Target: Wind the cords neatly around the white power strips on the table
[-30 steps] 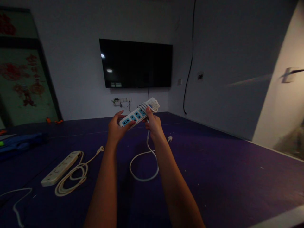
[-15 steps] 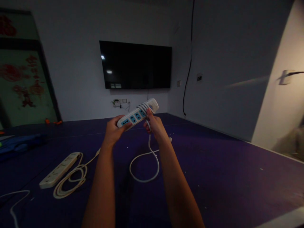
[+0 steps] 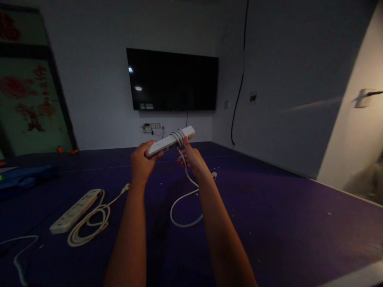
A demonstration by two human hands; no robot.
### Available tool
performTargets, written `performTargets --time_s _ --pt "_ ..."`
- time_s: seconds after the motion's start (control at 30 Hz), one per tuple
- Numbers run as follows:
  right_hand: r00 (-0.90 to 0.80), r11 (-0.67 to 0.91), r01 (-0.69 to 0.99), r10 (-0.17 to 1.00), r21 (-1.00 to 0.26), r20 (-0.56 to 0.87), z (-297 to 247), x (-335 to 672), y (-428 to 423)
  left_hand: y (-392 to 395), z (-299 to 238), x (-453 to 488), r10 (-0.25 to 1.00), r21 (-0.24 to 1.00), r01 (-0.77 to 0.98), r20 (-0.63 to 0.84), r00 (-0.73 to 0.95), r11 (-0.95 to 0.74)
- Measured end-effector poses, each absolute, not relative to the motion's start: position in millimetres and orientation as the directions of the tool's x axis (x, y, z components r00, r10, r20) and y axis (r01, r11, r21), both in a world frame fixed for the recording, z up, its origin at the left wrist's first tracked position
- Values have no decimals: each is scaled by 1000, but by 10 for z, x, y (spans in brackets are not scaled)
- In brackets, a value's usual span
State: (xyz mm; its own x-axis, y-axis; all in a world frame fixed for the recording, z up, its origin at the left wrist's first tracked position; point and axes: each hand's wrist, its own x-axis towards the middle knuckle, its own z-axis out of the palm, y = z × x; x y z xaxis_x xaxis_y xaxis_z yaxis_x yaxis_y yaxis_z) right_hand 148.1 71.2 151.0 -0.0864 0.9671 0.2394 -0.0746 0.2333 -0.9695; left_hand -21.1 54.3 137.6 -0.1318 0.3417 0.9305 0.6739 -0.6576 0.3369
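Note:
A white power strip (image 3: 163,145) is raised in front of me, tilted with its right end higher. My left hand (image 3: 141,159) grips its left end, thumb beneath and fingers over the top. Several turns of the strip's white cord (image 3: 177,136) wrap round its right part. My right hand (image 3: 191,156) is closed by these turns, its thumb against the strip and the cord running past its curled fingers. From there the cord drops to a loose loop on the purple surface; its plug (image 3: 214,175) lies beyond my right forearm. The blue sockets are mostly turned out of sight.
A second white power strip (image 3: 76,211) lies at left beside its coiled cord (image 3: 89,227). Another white cable (image 3: 22,251) is at the lower left. Dark blue cloth (image 3: 28,177) lies farther back. A television (image 3: 173,81) hangs on the far wall above sockets.
The held power strip has rolled about its length, so its blue sockets have turned away and a plain white side shows. The loose cord loop has shifted slightly right.

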Motion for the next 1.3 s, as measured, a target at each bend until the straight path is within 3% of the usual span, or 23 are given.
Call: performTargets --time_s 0.37,0.57,0.7,0.83,0.93,1.03,1.13,1.3 --pt "-10 202 -126 979 -971 204 1489 1470 774 642 1289 -167 53 -63 788 991 120 -613" --pt "14 209 -158 978 -965 210 1476 1457 762 683 1269 -147 34 -110 784 986 165 -611" --pt "30 218 -207 976 -954 217 1483 1449 742 716 1259 -158 119 12 760 989 87 -650" --pt "36 251 -256 967 -933 250 1488 1442 739 702 1283 -180 328 277 664 943 -51 -695" --pt "27 265 -293 963 -919 269 1488 1446 746 633 1310 -156 585 586 419 798 -147 -694" --pt "19 278 -321 958 -905 288 1489 1462 752 543 1352 -93 800 808 8 585 -131 -589" --pt "-3 291 -335 951 -896 310 1495 1483 750 491 1403 -30 916 866 -304 395 -68 -396" --pt "-55 313 -294 938 -903 343 1513 1500 739 497 1446 10 972 877 -426 236 -21 -222"
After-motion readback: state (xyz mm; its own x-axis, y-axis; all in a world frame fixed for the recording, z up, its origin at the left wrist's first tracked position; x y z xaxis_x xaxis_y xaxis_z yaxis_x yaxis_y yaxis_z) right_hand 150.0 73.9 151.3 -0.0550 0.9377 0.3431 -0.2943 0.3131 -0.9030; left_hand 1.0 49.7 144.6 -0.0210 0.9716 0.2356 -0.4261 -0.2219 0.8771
